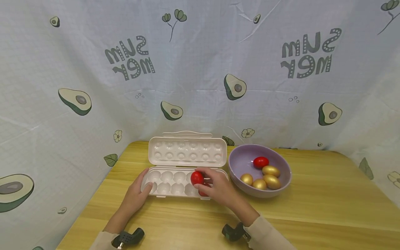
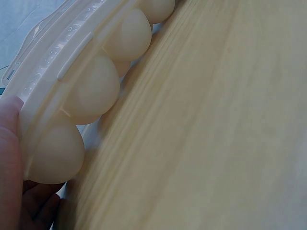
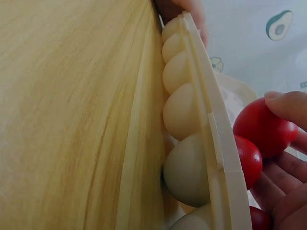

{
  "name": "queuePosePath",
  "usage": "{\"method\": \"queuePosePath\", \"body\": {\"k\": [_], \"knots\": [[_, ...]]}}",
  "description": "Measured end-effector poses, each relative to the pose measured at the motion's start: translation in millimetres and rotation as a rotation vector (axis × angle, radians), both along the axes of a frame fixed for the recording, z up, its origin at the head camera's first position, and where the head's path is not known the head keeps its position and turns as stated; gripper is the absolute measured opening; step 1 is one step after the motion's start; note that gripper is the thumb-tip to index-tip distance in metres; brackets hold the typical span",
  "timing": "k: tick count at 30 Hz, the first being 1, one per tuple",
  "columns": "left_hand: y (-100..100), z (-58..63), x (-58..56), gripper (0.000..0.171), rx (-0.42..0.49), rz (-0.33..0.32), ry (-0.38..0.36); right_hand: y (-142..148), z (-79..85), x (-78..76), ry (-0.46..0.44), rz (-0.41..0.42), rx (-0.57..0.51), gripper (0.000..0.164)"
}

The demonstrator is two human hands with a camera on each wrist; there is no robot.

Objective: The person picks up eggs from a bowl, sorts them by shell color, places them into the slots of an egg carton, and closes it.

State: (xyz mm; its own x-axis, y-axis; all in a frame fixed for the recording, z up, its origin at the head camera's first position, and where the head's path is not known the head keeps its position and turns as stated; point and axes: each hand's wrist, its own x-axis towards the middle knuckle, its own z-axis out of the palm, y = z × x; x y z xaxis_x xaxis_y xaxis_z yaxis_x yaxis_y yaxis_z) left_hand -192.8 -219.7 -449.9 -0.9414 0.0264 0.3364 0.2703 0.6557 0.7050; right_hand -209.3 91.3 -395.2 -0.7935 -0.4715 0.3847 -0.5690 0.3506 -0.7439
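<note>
I see a printed cloth (image 1: pixel 200 69) hanging behind the back edge of the bench (image 1: pixel 328 194); toward the bench's back left corner lies the carton (image 1: pixel 178 177), its lid (image 1: pixel 187 151) folded open toward the back edge; just beside the carton's right end, near the middle of the back edge, stands the bowl (image 1: pixel 237 163); the left hand (image 1: pixel 136 193) grips the carton's left end, and the right hand (image 1: pixel 218 187) pinches a red egg (image 1: pixel 197 177) above the carton's right half; my right wrist view shows two more red eggs (image 3: pixel 249 162) in the carton; the bowl holds another red one (image 1: pixel 260 162) and four gold eggs (image 1: pixel 272 181).
</note>
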Motion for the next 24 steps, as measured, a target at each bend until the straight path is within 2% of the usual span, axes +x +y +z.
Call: {"method": "queuePosePath", "body": {"k": [11,18,24], "knots": [[0.2,1.2,1.1,0.054,0.006,0.0,-0.017,-4.2,-5.7,-0.3,0.003,0.036,0.001,0.039],[0.1,0.3,0.1,0.055,0.001,-0.001,-0.011,-3.4,-6.3,-0.4,0.092,0.011,0.073,0.038],[-0.3,-0.1,0.6,0.055,-0.002,0.001,-0.018,-4.0,-6.5,-0.2,0.037,0.017,0.046,0.038]]}}
